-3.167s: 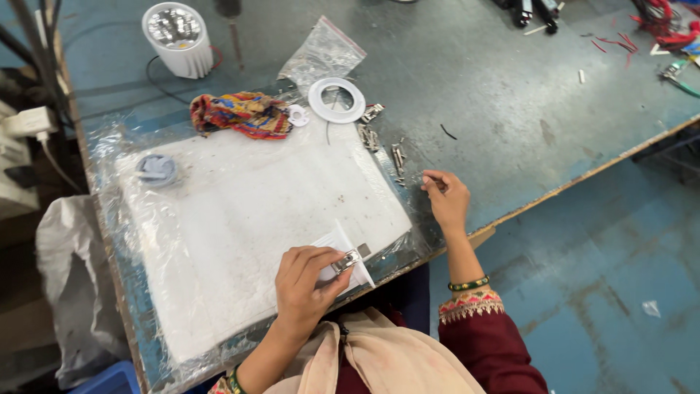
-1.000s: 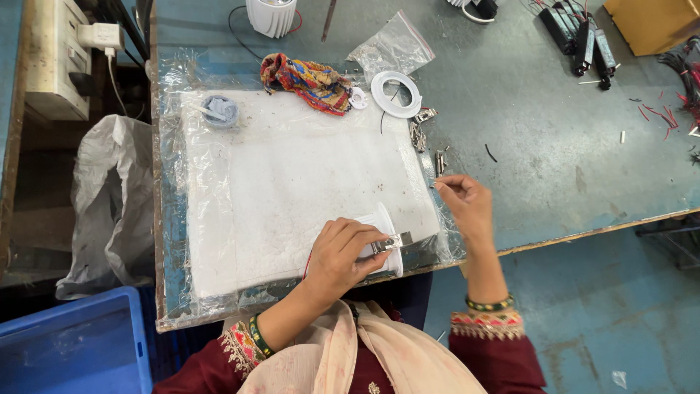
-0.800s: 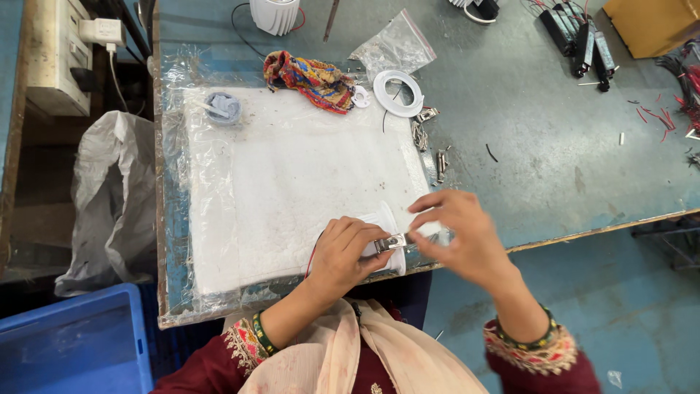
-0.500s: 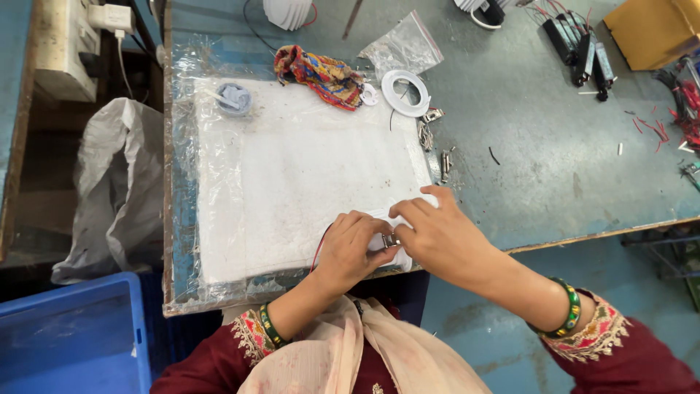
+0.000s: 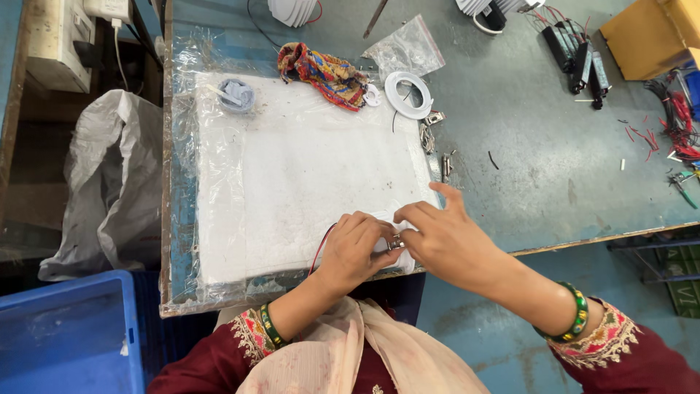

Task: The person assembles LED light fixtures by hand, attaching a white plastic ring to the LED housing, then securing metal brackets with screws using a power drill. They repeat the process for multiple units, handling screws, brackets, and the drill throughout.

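Both hands meet at the near edge of a white foam pad wrapped in clear plastic. My left hand grips a small white part with a metal clip; a thin red wire runs out from under it. My right hand pinches the same part at the clip from the right, index finger stretched out. Most of the part is hidden by the fingers.
On the green table lie loose metal clips, a white ring, a clear bag, a coloured cloth and a small grey dish. Black drivers and a yellow box sit far right. A blue crate stands left.
My right hand left the loose clips on the table and came across to the white part held by my left hand. The camera view shifted slightly.
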Demonstrator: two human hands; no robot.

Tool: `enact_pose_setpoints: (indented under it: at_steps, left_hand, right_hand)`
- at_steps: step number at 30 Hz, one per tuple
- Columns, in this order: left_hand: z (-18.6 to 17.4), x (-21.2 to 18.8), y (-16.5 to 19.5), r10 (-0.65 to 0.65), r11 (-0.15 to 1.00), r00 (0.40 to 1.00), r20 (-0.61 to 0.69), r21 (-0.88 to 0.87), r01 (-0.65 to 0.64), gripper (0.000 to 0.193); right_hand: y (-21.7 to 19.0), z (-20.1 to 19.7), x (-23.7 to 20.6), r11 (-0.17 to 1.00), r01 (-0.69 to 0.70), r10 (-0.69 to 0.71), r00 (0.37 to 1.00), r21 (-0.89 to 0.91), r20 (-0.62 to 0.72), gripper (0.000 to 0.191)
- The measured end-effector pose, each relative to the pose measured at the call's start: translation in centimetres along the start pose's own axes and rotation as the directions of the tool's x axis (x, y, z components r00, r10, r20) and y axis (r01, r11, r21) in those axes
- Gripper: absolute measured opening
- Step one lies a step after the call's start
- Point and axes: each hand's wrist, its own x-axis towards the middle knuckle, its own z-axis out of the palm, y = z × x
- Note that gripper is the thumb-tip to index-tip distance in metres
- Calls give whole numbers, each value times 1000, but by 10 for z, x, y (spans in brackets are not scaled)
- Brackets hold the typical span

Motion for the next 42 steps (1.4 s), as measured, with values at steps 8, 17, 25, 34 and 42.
enact_pose_setpoints:
  at_steps: [8,17,25,34,42]
  left_hand:
    - [0,-1,-1,-26,999,1000,8,-31,26,32]
    - [-1,-2,-1,-23,999,1000,11,-28,23,35]
    - [-2,0,1,-23,1000,1000,14,-6,23,32]
    - [-4,3,2,25,999,999,20,31,-25,25]
    - [-4,2,1,38,998,999,34,39,-39,25]
  right_hand:
    - [2,-1,-19,993,-91,102,985,80,-140,15]
    - [-2,13,-11,999,-42,46,992,33,-121,22]
    - [0,7,-14,999,-41,41,999,6,-22,15]
    - [4,-3,-20,993,-78,86,991,84,-102,23]
    - [19,-19,-19,987,-148,157,958,56,-239,25]
